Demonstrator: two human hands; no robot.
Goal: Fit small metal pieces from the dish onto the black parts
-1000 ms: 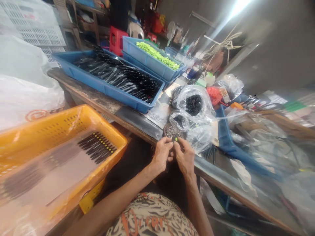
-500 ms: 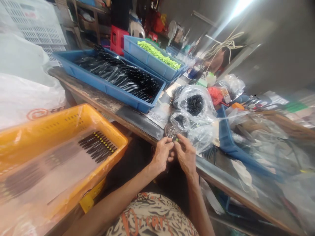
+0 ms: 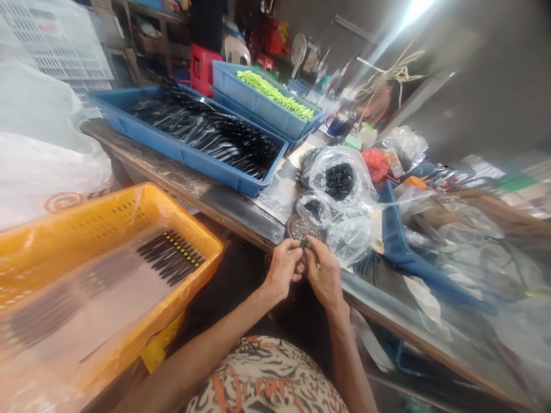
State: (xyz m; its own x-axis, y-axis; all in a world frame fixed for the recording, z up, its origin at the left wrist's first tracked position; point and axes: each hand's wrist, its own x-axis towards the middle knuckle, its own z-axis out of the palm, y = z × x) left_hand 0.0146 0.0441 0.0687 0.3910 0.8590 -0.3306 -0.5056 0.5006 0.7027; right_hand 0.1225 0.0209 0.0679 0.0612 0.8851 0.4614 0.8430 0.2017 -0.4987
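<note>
My left hand (image 3: 284, 265) and my right hand (image 3: 322, 267) meet at the table's front edge, fingers closed around a small black part (image 3: 306, 244) with a yellow-green spot. Its lower end is hidden by my fingers. Just beyond my fingertips sits a round brown bowl (image 3: 291, 229) of tiny shiny metal pieces. Behind it stands a small clear plastic bag (image 3: 302, 207) with dark parts inside. A larger clear bag (image 3: 364, 180) farther back holds many black pieces.
On the table, a blue tray (image 3: 181, 150) is heaped with black handle-like parts; another blue tray (image 3: 253, 103) holds bright green pieces. A yellow crate (image 3: 202, 235), lower left, contains rows of dark sticks with yellow dots. A blue bin (image 3: 394, 232) with plastic bags stands right.
My right fingers have shifted slightly at the small black part, whose green spot now looks darker and less exposed. My left hand has barely moved.
</note>
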